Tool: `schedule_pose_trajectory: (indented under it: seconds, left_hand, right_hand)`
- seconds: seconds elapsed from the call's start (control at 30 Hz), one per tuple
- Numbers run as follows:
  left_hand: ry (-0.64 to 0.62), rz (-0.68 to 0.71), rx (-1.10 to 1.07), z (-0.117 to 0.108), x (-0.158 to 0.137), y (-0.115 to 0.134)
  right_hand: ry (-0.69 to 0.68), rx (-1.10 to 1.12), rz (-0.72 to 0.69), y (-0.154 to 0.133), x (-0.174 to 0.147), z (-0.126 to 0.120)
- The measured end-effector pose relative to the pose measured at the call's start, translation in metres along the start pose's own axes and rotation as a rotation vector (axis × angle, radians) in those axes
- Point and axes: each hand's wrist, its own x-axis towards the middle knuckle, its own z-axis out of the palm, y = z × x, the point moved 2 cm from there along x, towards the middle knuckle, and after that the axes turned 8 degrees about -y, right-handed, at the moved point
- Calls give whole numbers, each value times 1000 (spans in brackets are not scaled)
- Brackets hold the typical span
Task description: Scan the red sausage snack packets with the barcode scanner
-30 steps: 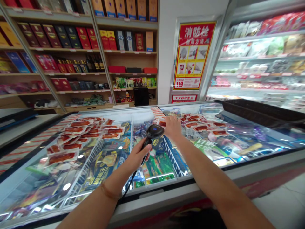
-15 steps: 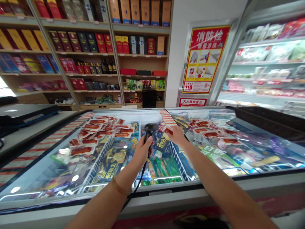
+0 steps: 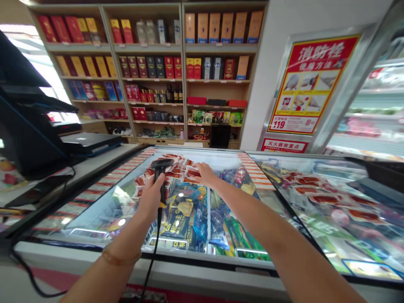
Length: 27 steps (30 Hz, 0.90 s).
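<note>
Scanner: the left hand (image 3: pixel 153 195) wraps its fingers round the handle of the black scanner (image 3: pixel 162 163); whether the trigger is pressed, I cannot tell.
Packet: the right hand (image 3: pixel 205 173) appears to pinch one sausage packet (image 3: pixel 191 173) by its right end, near the far edge of the freezer (image 3: pixel 202 269).
Piles: the left pile (image 3: pixel 140 181) lies beside that packet, towards the far left corner; the right pile (image 3: pixel 322 198) lies beyond the dark divider.
Good handling: keep fingertips off any printed code, the film flat and glare-free.
Cable: keep the cable (image 3: pixel 153 256) slack over the near edge.
</note>
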Motion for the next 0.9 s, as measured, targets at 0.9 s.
schedule_pose_trajectory:
  seconds: [0.9]
  left_hand:
    - [-543,-158,-78,186,-43,-75]
  right_hand:
    - [63,-296,768,318,-267,-143]
